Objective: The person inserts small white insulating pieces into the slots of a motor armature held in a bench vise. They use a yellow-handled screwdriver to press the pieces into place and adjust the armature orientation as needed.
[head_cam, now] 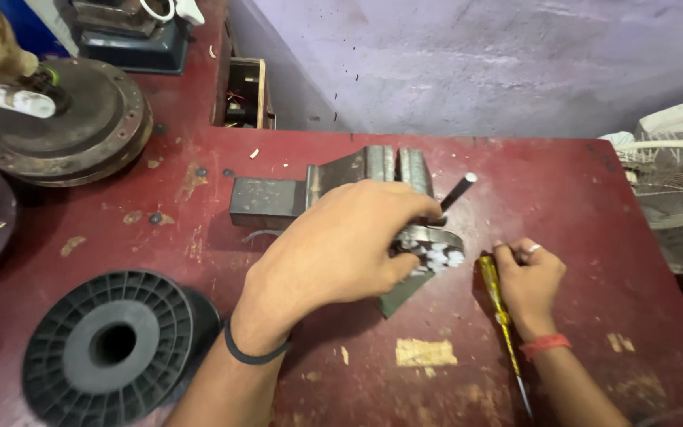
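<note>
Under the left hand (333, 253), fingers clench a stator (435, 249); right fingers (515, 261) grip a screwdriver (499, 312).

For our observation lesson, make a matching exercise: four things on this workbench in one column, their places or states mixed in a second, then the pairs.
1. black spool
2. yellow-handled screwdriver
3. metal vise
4. round motor housing

A. bench's far left corner
B. lying under the right hand
C. bench's near left edge
D. mid-bench, behind the left hand

Pairs: 1-C, 2-B, 3-D, 4-A
</note>
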